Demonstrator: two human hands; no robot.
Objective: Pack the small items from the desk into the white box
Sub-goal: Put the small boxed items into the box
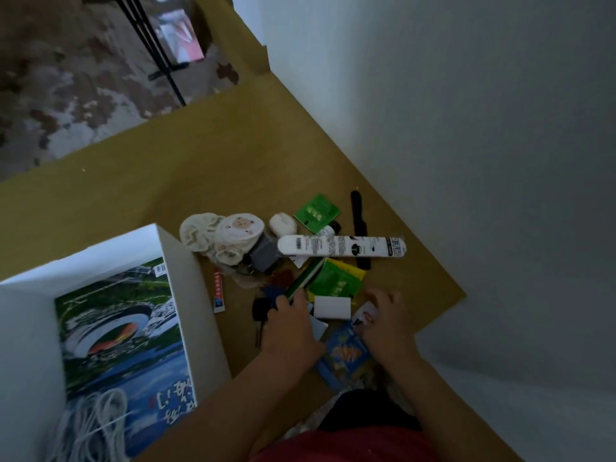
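Note:
The white box [186,288] stands open at the lower left of the wooden desk [206,168], holding a picture magazine [123,335] and a coil of white cord [90,428]. A heap of small items lies to its right. My left hand [290,331] grips a thin green stick-like item [308,276] and a dark item at the heap's near edge. My right hand [386,321] pinches a small white packet [365,315]. Between the hands lie a small white block [332,307] and a blue snack packet [346,355].
Farther back in the heap are a long white tube [340,245], cream socks [216,236], green sachets [316,211], a black strap [359,221] and a small red-and-white tube [218,293]. A white wall [466,128] borders the desk on the right.

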